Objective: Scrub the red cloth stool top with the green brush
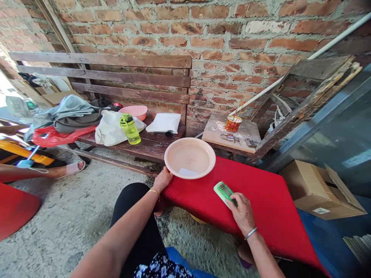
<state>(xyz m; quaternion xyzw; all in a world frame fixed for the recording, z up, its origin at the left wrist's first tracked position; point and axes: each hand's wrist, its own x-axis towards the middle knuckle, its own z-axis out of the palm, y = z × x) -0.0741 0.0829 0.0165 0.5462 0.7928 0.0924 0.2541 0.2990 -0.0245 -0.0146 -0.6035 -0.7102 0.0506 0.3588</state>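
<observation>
A scrub brush (224, 193) with a pale green back and green bristles is in my right hand (242, 212), bristles turned upward. It is held over the red cloth (261, 193) that covers a low table in front of me. At the table's left corner, my left hand (163, 180) is closed on the edge of the red cloth, just below the basin; its fingertips are partly hidden. The pale pink basin (210, 164) holds water and sits at the table's far left end, by the bench.
A wooden bench (150, 144) along the brick wall carries a green bottle (130, 129), a white bag (107, 129) and a pink bowl (136, 112). Padlocks (230, 137) and a red-gold cup (233, 124) rest on a small stand. A cardboard box (315, 189) is at right; another person's leg (34, 172) shows at left.
</observation>
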